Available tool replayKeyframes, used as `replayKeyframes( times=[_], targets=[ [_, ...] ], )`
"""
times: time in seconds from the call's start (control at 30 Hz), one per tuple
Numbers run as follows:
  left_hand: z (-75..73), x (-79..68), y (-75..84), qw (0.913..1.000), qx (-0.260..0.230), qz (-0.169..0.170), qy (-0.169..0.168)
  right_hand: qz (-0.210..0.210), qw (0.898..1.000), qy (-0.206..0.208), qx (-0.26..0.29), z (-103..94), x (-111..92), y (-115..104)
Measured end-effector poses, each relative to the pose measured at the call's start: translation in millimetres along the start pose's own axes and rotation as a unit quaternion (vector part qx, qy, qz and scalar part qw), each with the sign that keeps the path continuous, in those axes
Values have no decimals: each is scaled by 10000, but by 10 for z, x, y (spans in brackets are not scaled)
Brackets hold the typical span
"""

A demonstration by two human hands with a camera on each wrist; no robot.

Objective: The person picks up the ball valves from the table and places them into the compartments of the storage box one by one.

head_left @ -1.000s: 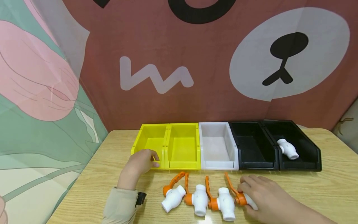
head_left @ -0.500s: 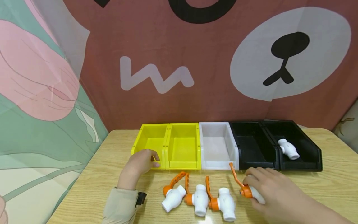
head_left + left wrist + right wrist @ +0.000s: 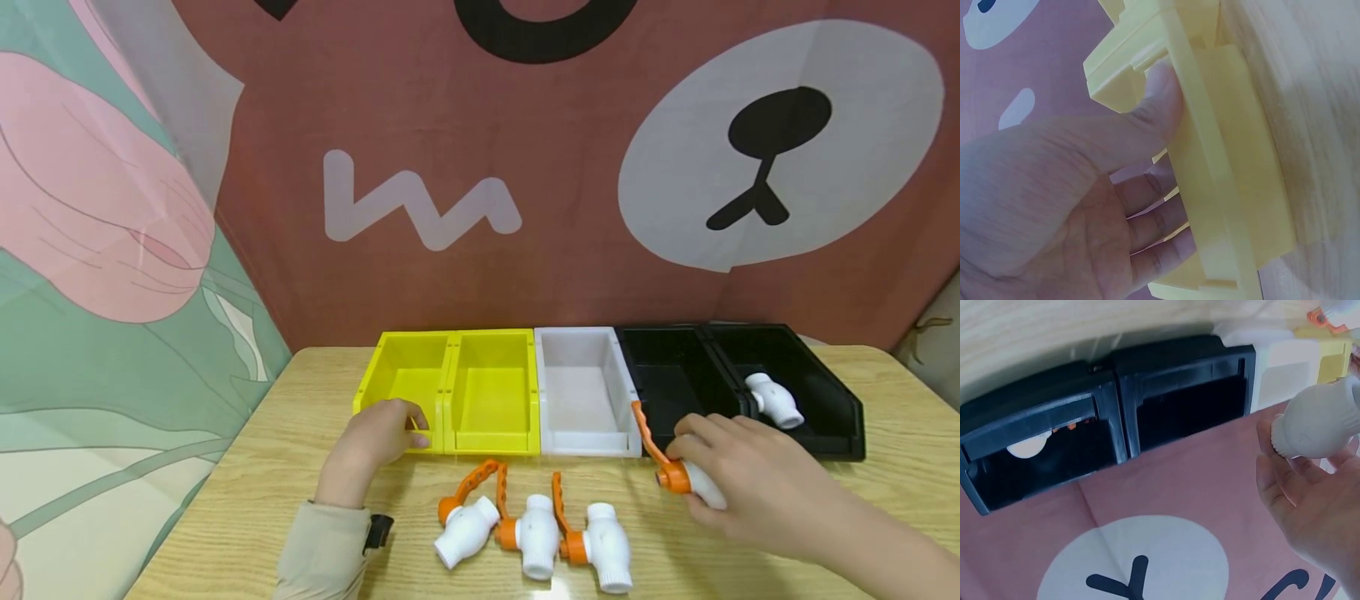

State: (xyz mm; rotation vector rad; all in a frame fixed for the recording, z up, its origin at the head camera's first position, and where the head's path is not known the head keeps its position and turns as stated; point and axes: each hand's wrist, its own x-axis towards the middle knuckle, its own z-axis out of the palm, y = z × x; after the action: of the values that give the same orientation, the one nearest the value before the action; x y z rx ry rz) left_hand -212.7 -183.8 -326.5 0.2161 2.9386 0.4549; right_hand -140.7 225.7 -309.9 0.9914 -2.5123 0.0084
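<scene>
My right hand [image 3: 750, 479] holds a white plastic ball valve with an orange lever handle [image 3: 651, 437], raised in front of the black bins. In the right wrist view the white valve body [image 3: 1316, 422] lies between fingers and thumb. My left hand [image 3: 382, 433] grips the low front wall of the leftmost yellow bin [image 3: 405, 379], its thumb on the near side in the left wrist view and the fingertips partly hidden behind the wall [image 3: 1222, 187]. Three similar ball valves, a left one [image 3: 467, 532], a middle one [image 3: 537, 537] and a right one [image 3: 606, 548], lie on the table.
Several bins stand in a row along the back: a second yellow bin [image 3: 491, 383], a white bin [image 3: 588, 443], and two black bins, the left one [image 3: 667, 367] and the right one [image 3: 840, 417]. Another white valve [image 3: 776, 400] lies in the rightmost bin. Printed cloth [image 3: 450, 283] hangs behind.
My right hand has lifted the rightmost valve from the row and carried it up and slightly right, towards the black bins. The left hand stays on the yellow bin.
</scene>
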Motion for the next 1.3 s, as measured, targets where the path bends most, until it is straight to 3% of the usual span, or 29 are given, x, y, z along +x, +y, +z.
replayKeyframes(
  times=[0.2, 0.5, 1.3],
  targets=[
    [-4, 8, 7, 10000, 43, 6, 15, 303, 9990, -313, 66, -56, 67, 104],
    [-10, -3, 25, 10000, 72, 7, 1, 170, 9996, -206, -133, -40, 158, 294],
    [-12, -38, 30, 9999, 105, 93, 90, 390, 9915, -1237, -129, 128, 422, 676]
  ],
)
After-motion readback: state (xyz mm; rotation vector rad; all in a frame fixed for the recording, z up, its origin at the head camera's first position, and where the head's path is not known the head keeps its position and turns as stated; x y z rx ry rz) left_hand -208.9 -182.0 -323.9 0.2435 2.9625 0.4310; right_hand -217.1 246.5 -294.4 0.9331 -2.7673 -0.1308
